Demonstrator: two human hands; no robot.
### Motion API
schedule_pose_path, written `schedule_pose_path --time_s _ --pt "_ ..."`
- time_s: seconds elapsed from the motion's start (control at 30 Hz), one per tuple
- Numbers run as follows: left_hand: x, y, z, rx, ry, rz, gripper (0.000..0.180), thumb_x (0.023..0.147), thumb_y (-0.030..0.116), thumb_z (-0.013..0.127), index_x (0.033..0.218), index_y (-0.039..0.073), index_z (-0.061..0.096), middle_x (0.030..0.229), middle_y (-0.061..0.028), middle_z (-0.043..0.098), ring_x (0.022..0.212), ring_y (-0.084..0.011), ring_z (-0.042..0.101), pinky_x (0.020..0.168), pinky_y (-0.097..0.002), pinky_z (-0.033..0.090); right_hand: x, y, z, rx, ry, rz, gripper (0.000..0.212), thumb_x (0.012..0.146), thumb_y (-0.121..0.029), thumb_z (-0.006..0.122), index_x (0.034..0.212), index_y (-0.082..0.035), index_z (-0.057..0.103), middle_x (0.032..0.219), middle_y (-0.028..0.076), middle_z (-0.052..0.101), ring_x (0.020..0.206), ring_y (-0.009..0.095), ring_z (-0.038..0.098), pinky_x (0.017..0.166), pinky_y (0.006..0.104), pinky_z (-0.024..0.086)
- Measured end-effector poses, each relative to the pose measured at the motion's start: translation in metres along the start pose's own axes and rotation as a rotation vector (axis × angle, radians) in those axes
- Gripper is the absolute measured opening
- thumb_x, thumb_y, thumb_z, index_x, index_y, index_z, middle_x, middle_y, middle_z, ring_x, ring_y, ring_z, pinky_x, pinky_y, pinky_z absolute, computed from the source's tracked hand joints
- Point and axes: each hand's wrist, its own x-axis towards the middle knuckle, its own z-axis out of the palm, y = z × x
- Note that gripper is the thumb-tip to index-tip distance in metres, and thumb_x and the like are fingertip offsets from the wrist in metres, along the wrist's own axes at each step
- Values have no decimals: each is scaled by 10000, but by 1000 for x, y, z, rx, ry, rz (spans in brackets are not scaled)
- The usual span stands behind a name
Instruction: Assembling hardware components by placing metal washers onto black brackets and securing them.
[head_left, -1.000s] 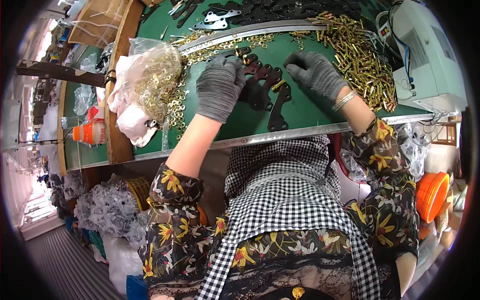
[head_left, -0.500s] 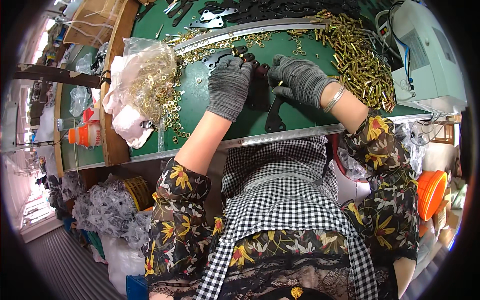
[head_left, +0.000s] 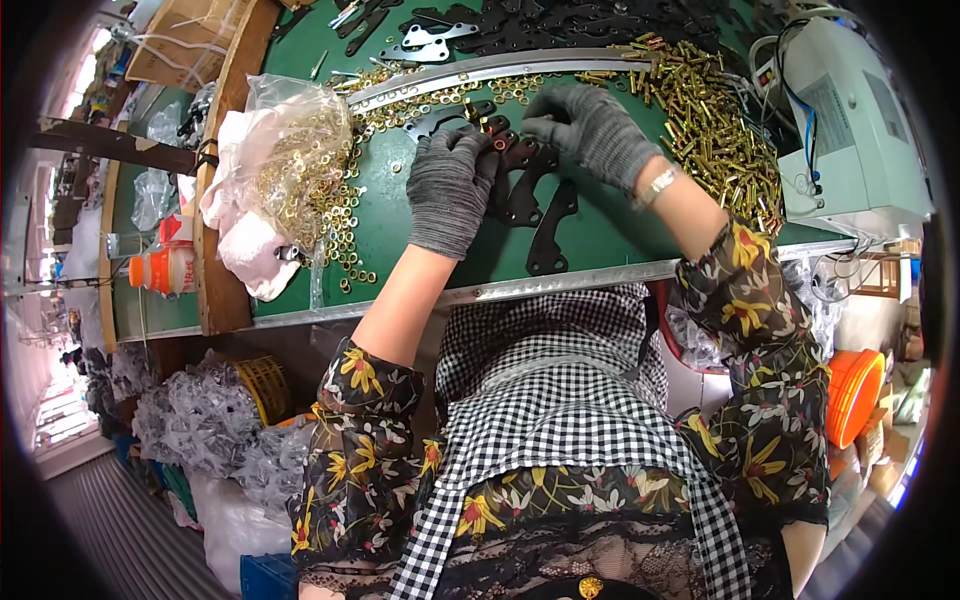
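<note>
My left hand (head_left: 448, 190), in a grey knit glove, is closed on the left end of a dark metal bracket (head_left: 518, 152). Small brass-coloured pieces show on this bracket beside my fingertips. My right hand (head_left: 590, 130), gloved alike, hovers just beyond the bracket's right side with fingers bent together; what they may pinch is hidden. Below the hands lie black hooked plates, one of them a separate plate (head_left: 551, 230) near the table's front edge. A silvery plate (head_left: 432, 122) lies partly behind my left hand.
Loose brass-coloured pins (head_left: 715, 130) are heaped at the right, beside a pale machine box (head_left: 850, 125). Small brass rings (head_left: 345, 225) spill from a clear bag (head_left: 300, 130) at the left. A curved metal strip (head_left: 480, 68) separates the black plates (head_left: 590, 25) behind.
My right hand has lifted up and away from the bracket; the brass-coloured piece seen in its fingers no longer shows. My left hand has shifted slightly nearer, and more black plate is uncovered.
</note>
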Motion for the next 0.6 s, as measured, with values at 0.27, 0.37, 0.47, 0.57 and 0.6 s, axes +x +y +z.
schedule_pose_path --time_s 0.27,0.37,0.47,0.57,0.6 --pt "-3 -2 5 -42 -3 -27 208 868 221 644 1057 159 708 996 -111 634 963 -326 575 854 -432 485 24 3 21 -215 32 -211 180 857 -200 644 950 -50 678 898 168 681 881 332 650 817 417 507" --pt "-3 -1 4 -81 1 -71 206 871 199 631 1058 157 705 1002 -113 637 972 -329 575 856 -433 487 24 4 24 -259 26 -271 192 852 -202 642 955 -42 660 890 175 662 893 348 633 836 429 495" --pt "-3 -2 4 -112 16 -92 197 864 186 632 1044 151 706 1013 -116 640 981 -332 576 860 -432 488 22 4 27 -292 12 -314 203 862 -201 627 982 -38 645 928 170 648 937 349 614 861 433 483" --pt "-4 -4 6 -100 4 -100 193 858 180 638 1035 146 707 1023 -119 641 985 -333 579 865 -432 487 19 4 32 -469 0 -422 203 874 -203 618 998 -42 635 955 167 642 961 344 610 868 430 482" --pt "-4 -4 6 -111 9 -93 173 857 190 632 1003 140 710 1030 -111 631 995 -321 575 869 -430 488 18 2 31 -473 -6 -425 203 874 -203 618 998 -42 635 955 167 642 961 344 610 868 430 482"
